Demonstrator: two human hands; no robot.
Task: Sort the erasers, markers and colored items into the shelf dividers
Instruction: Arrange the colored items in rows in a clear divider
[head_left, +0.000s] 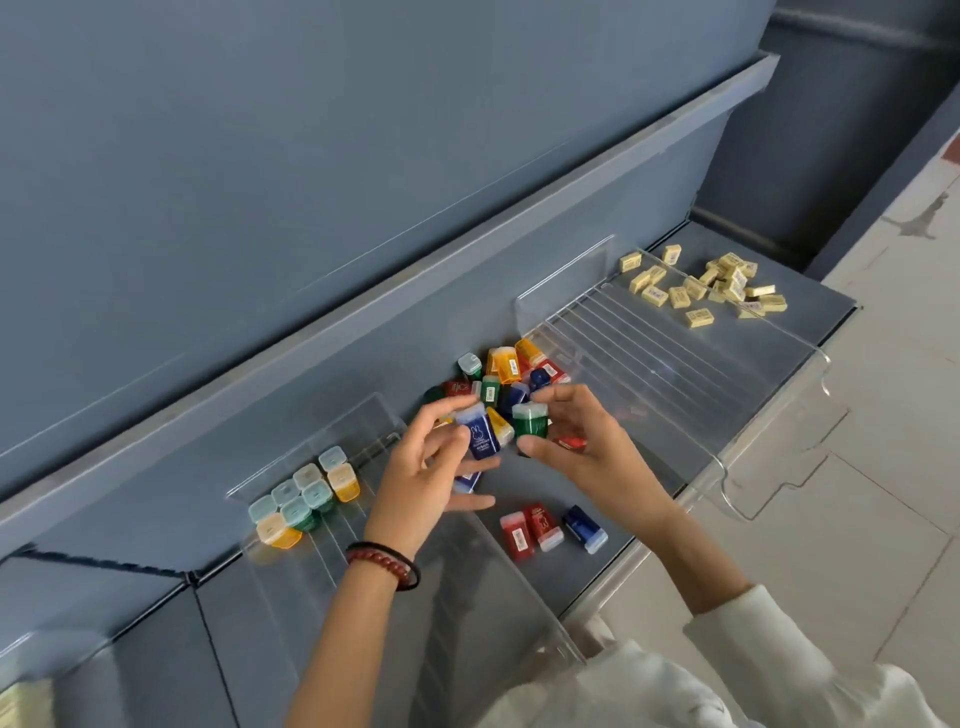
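We're in a shop here, by the look of it a stationery aisle. A grey-blue metal display shelf (561, 574) sits under a sloped back panel, with a second tier (571, 176) jutting out above. Clear plastic dividers (566, 283) split the shelf into lanes, and a clear front rail (769, 457) curls over its edge. Stock lies in bulk: a heap of coloured cased erasers (506, 366) and a scatter of pale yellow erasers (727, 283), many alike. Barcode stickers (518, 536) show on the packs. Pale floor tiles (857, 545) spread beside the unit.
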